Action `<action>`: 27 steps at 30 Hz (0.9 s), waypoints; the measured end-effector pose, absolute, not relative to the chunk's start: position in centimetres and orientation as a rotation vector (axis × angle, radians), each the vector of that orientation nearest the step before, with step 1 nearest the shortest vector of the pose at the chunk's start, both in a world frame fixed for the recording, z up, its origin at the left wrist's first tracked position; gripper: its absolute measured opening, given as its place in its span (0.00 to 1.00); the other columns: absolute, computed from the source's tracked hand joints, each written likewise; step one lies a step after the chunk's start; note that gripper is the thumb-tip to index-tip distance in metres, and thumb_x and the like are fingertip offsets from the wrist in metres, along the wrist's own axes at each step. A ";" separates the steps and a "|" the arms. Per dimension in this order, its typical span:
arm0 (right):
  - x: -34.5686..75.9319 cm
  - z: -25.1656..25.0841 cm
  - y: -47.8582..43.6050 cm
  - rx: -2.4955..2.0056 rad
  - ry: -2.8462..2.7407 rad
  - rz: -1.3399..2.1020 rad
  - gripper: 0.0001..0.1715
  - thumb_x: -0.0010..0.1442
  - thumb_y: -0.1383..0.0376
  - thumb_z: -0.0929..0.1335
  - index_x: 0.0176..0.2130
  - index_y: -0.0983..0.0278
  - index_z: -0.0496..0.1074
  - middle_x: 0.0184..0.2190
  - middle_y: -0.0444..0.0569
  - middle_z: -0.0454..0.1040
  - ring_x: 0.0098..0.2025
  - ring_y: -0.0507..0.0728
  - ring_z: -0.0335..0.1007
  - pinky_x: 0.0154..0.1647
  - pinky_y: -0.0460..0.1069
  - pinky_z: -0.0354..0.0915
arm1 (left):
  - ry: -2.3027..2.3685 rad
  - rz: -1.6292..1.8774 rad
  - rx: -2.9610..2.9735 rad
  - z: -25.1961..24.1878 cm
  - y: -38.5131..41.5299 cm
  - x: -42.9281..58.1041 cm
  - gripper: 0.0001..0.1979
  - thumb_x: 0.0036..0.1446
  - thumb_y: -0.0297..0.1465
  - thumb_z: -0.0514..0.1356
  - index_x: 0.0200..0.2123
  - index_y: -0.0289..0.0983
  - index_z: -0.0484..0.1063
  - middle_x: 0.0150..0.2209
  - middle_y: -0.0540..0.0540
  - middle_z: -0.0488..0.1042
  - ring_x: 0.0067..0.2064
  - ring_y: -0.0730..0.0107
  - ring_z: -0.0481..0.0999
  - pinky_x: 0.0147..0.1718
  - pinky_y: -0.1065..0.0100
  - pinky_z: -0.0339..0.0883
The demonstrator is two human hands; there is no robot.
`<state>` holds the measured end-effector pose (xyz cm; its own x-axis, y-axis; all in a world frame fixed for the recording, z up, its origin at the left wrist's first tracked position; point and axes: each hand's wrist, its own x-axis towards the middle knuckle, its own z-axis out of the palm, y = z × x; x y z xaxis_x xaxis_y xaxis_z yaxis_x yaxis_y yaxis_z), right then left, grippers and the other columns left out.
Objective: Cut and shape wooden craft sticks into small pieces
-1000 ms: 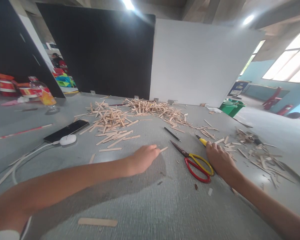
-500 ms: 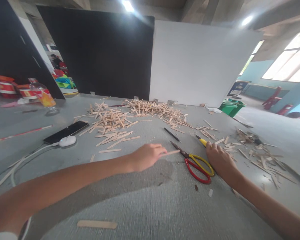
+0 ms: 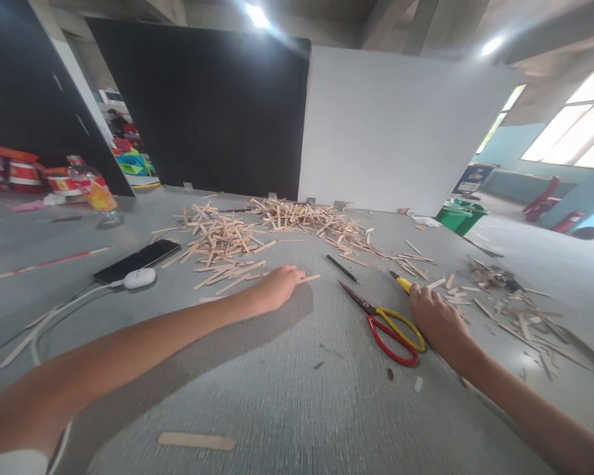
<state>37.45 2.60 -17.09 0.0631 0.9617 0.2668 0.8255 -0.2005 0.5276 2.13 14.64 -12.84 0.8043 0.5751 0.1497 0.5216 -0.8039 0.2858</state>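
Note:
My left hand (image 3: pixel 280 287) is closed on a wooden craft stick (image 3: pixel 309 278), whose end sticks out to the right past the fingers. It hangs low over the table beside the heap of craft sticks (image 3: pixel 222 234). My right hand (image 3: pixel 436 318) rests on the table, wrapped round what looks like a yellow utility knife (image 3: pixel 402 282) with a dark tip pointing away. Between the hands lie scissors (image 3: pixel 376 310) with one red and one yellow handle. A black pen (image 3: pixel 343 268) lies just beyond them. One loose craft stick (image 3: pixel 197 441) lies close in front of me.
A phone (image 3: pixel 137 260) and a white earbud case (image 3: pixel 139 278) on a cable lie at the left. Behind them stands a bottle (image 3: pixel 95 191). Broken stick scraps (image 3: pixel 525 316) are scattered at the right. Black (image 3: pixel 202 112) and white (image 3: pixel 381 125) panels stand along the table's back.
My left hand has moved left and away from me with the craft stick, off the scissors' tip toward the heap. The right hand keeps its hold; the view has shifted slightly.

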 end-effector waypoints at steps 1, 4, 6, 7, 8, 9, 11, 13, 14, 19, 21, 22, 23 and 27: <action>37.4 -17.1 2.6 2.104 1.815 0.839 0.19 0.68 0.78 0.62 0.57 0.77 0.70 0.43 0.67 0.79 0.44 0.66 0.81 0.35 0.52 0.76 | 0.880 0.352 2.750 -12.6 15.4 1.8 0.18 0.69 0.37 0.63 0.57 0.36 0.72 0.55 0.40 0.74 0.50 0.58 0.78 0.48 0.53 0.77; 37.4 -17.0 2.5 2.100 1.815 0.833 0.19 0.69 0.78 0.61 0.57 0.78 0.70 0.44 0.67 0.79 0.44 0.66 0.81 0.35 0.52 0.76 | 0.920 0.385 2.726 -12.0 16.2 1.3 0.18 0.69 0.37 0.63 0.58 0.36 0.72 0.55 0.40 0.74 0.51 0.58 0.78 0.48 0.52 0.76; 37.3 -16.9 2.5 2.097 1.816 0.825 0.19 0.69 0.78 0.62 0.56 0.78 0.71 0.43 0.67 0.79 0.44 0.66 0.81 0.35 0.52 0.76 | 0.902 0.392 2.722 -11.9 15.5 1.6 0.17 0.69 0.37 0.63 0.56 0.36 0.72 0.54 0.41 0.75 0.50 0.58 0.78 0.48 0.53 0.76; 37.3 -16.8 2.5 2.096 1.815 0.822 0.19 0.69 0.79 0.62 0.57 0.78 0.71 0.43 0.67 0.79 0.44 0.66 0.81 0.35 0.52 0.76 | 0.877 0.389 2.723 -12.0 14.8 2.0 0.16 0.69 0.37 0.63 0.56 0.35 0.73 0.53 0.41 0.75 0.49 0.59 0.79 0.48 0.53 0.77; 37.3 -16.8 2.5 2.096 1.815 0.820 0.19 0.68 0.79 0.62 0.57 0.78 0.71 0.43 0.67 0.79 0.44 0.66 0.81 0.35 0.52 0.76 | 0.841 0.378 2.727 -12.2 14.0 2.4 0.16 0.69 0.37 0.62 0.55 0.35 0.73 0.52 0.41 0.76 0.49 0.59 0.79 0.48 0.53 0.77; 37.3 -16.7 2.5 2.095 1.814 0.820 0.20 0.68 0.79 0.63 0.57 0.78 0.70 0.43 0.67 0.79 0.43 0.66 0.82 0.34 0.52 0.76 | 0.796 0.361 2.733 -12.4 13.1 3.0 0.15 0.70 0.37 0.62 0.55 0.35 0.73 0.52 0.42 0.76 0.48 0.60 0.79 0.47 0.54 0.77; 37.2 -16.7 2.4 2.093 1.815 0.819 0.20 0.67 0.80 0.63 0.57 0.78 0.70 0.43 0.68 0.79 0.43 0.66 0.82 0.34 0.52 0.77 | 0.716 0.311 2.746 -13.0 11.4 4.1 0.15 0.70 0.36 0.62 0.55 0.35 0.73 0.51 0.42 0.76 0.47 0.61 0.79 0.46 0.55 0.77; 37.2 -16.6 2.4 2.093 1.815 0.820 0.19 0.67 0.79 0.62 0.56 0.78 0.71 0.43 0.68 0.80 0.42 0.65 0.82 0.33 0.53 0.77 | 0.697 0.252 2.760 -13.6 10.3 5.0 0.16 0.70 0.37 0.62 0.55 0.35 0.73 0.52 0.42 0.76 0.47 0.61 0.79 0.46 0.55 0.77; 37.2 -16.6 2.4 2.093 1.817 0.819 0.19 0.67 0.79 0.62 0.56 0.78 0.71 0.43 0.68 0.80 0.42 0.65 0.82 0.33 0.52 0.77 | 0.708 0.222 2.767 -13.8 10.0 5.4 0.16 0.70 0.37 0.63 0.55 0.35 0.73 0.52 0.41 0.76 0.47 0.61 0.79 0.46 0.55 0.78; 37.2 -16.5 2.3 2.093 1.838 0.821 0.21 0.68 0.80 0.61 0.57 0.79 0.71 0.43 0.68 0.80 0.43 0.66 0.81 0.35 0.53 0.77 | 0.905 0.095 2.805 -13.9 11.2 5.9 0.16 0.69 0.37 0.63 0.55 0.35 0.73 0.53 0.41 0.76 0.48 0.60 0.79 0.46 0.55 0.77; 37.2 -16.5 2.3 2.098 1.847 0.823 0.21 0.68 0.80 0.61 0.57 0.80 0.71 0.43 0.68 0.80 0.43 0.66 0.81 0.34 0.53 0.77 | 1.033 0.076 2.814 -13.6 12.3 5.6 0.17 0.69 0.37 0.63 0.56 0.35 0.72 0.54 0.40 0.75 0.49 0.59 0.79 0.47 0.54 0.77; 37.2 -16.5 2.3 2.101 1.852 0.825 0.21 0.68 0.81 0.60 0.57 0.80 0.71 0.43 0.69 0.80 0.42 0.66 0.81 0.34 0.53 0.77 | 1.095 0.072 2.817 -13.4 12.9 5.3 0.17 0.69 0.37 0.63 0.57 0.35 0.72 0.54 0.40 0.75 0.50 0.58 0.78 0.48 0.53 0.77; 37.1 -16.5 2.3 2.103 1.856 0.827 0.22 0.68 0.81 0.60 0.57 0.80 0.71 0.43 0.69 0.80 0.42 0.67 0.82 0.34 0.53 0.77 | 1.149 0.069 2.818 -13.2 13.5 5.0 0.18 0.69 0.37 0.63 0.57 0.35 0.72 0.55 0.40 0.74 0.50 0.58 0.78 0.48 0.53 0.77; 37.0 -16.4 2.3 2.112 1.877 0.835 0.22 0.68 0.81 0.59 0.57 0.80 0.72 0.42 0.69 0.80 0.41 0.67 0.82 0.32 0.53 0.76 | 1.281 0.057 2.814 -12.4 15.4 3.5 0.18 0.69 0.37 0.63 0.57 0.36 0.72 0.55 0.40 0.74 0.51 0.58 0.78 0.48 0.53 0.76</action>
